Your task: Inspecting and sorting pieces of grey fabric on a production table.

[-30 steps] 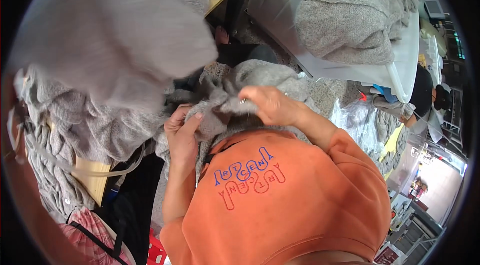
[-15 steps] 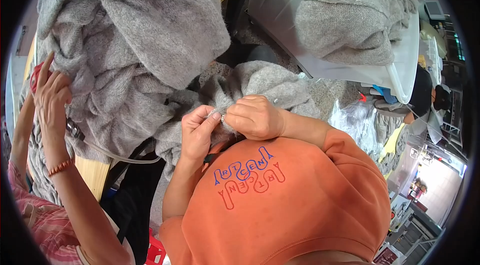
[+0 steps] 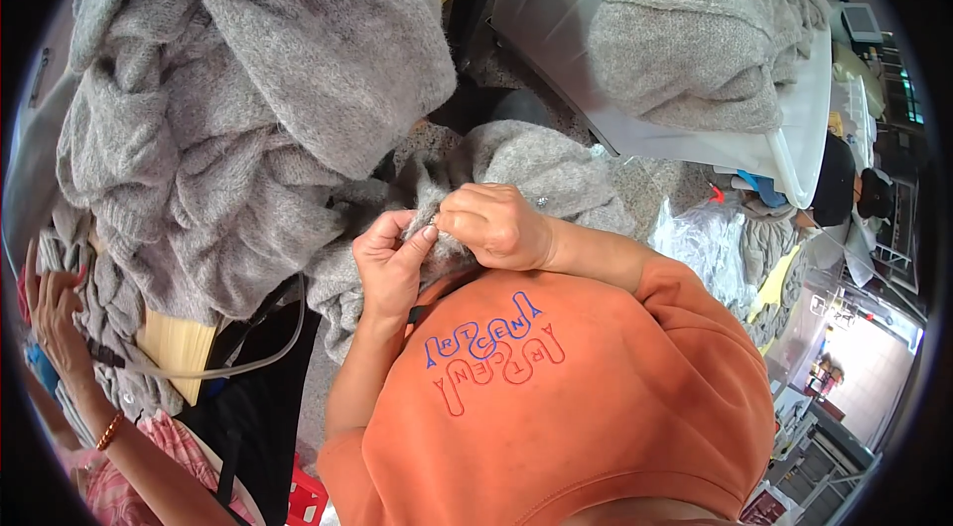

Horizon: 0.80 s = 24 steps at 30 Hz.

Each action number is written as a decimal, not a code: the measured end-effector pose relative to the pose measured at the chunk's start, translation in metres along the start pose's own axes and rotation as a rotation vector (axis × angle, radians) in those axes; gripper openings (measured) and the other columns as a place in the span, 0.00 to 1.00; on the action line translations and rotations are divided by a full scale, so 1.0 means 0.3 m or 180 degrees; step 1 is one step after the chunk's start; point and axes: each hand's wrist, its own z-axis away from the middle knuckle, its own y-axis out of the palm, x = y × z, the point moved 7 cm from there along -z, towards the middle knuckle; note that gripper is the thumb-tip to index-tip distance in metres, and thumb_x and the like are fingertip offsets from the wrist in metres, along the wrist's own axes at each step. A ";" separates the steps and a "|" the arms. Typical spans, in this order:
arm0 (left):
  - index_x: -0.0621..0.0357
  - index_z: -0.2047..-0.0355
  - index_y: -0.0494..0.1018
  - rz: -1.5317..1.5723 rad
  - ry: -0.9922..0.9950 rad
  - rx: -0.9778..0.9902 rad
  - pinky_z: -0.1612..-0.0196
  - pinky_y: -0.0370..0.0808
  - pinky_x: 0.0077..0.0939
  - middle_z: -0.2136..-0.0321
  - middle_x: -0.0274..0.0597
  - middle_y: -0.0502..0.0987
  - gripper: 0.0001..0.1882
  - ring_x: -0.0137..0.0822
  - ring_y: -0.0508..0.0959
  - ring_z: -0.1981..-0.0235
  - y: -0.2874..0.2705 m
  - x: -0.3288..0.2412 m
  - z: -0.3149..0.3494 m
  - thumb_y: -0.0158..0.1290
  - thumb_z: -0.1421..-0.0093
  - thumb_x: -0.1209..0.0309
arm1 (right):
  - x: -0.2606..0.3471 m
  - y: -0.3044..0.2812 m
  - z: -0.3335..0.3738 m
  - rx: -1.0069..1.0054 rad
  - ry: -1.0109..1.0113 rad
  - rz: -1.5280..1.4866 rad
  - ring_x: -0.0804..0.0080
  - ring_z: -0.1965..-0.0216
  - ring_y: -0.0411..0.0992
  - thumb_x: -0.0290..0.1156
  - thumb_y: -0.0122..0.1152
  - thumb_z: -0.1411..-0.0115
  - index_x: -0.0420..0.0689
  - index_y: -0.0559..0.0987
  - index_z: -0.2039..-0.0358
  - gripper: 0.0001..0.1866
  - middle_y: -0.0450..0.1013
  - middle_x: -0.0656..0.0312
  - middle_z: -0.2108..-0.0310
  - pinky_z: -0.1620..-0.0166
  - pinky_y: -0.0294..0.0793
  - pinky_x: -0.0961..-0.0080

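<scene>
A fuzzy grey knit garment (image 3: 541, 161) lies bunched up in front of my orange sweatshirt. My left hand (image 3: 389, 260) pinches a fold of it between thumb and fingers. Pressed close against those fingertips, my right hand (image 3: 498, 228) is closed over the same fold, knuckles up. A tiny pale, shiny bit shows where the fingertips meet; it is too small to name. Another small shiny spot sits on the knit just beyond my right hand. The right fingertips are mostly hidden.
A large heap of grey knitwear (image 3: 228, 119) covers the wooden table (image 3: 177, 352) on the left. There a co-worker's hand (image 3: 60, 323) is beside a pale cable (image 3: 243, 364). A translucent bin (image 3: 556, 30) at the far right holds more grey knitwear (image 3: 685, 50). Clear plastic (image 3: 700, 248) lies right.
My right hand has shifted slightly up and left, and a fold now stands up at my fingertips. The co-worker's hand has moved from the heap toward the lower left, and the cable has swung.
</scene>
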 end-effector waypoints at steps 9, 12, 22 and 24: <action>0.64 0.75 0.72 -0.0351 0.0199 -0.0024 0.73 0.64 0.12 0.79 0.30 0.73 0.02 0.19 0.67 0.78 -0.007 -0.021 0.003 0.54 0.50 0.81 | -0.073 0.035 0.018 0.0350 0.0744 -0.0935 0.55 0.71 0.70 0.12 0.45 0.64 0.38 0.69 0.70 0.16 0.69 0.53 0.70 0.71 0.70 0.70; 0.64 0.76 0.72 -0.0598 0.0434 -0.0119 0.75 0.64 0.11 0.80 0.30 0.72 0.02 0.18 0.66 0.79 -0.005 -0.037 0.006 0.54 0.51 0.81 | -0.087 0.041 0.033 0.0361 0.0973 -0.1020 0.56 0.71 0.71 0.13 0.46 0.64 0.38 0.69 0.70 0.17 0.69 0.52 0.71 0.71 0.70 0.70; 0.65 0.76 0.73 -0.1218 0.0935 -0.0381 0.78 0.62 0.11 0.82 0.28 0.70 0.01 0.17 0.64 0.81 0.010 -0.063 0.018 0.54 0.50 0.81 | -0.079 0.060 0.045 0.0487 0.0862 -0.0147 0.55 0.78 0.68 0.16 0.49 0.68 0.38 0.70 0.71 0.17 0.66 0.55 0.79 0.77 0.67 0.66; 0.64 0.76 0.73 -0.1448 0.1123 -0.0711 0.78 0.61 0.11 0.83 0.28 0.70 0.01 0.17 0.63 0.81 0.005 -0.070 0.029 0.54 0.51 0.81 | -0.076 0.052 0.043 0.0283 0.0883 0.0026 0.58 0.80 0.68 0.18 0.50 0.66 0.42 0.68 0.78 0.10 0.65 0.58 0.84 0.80 0.66 0.67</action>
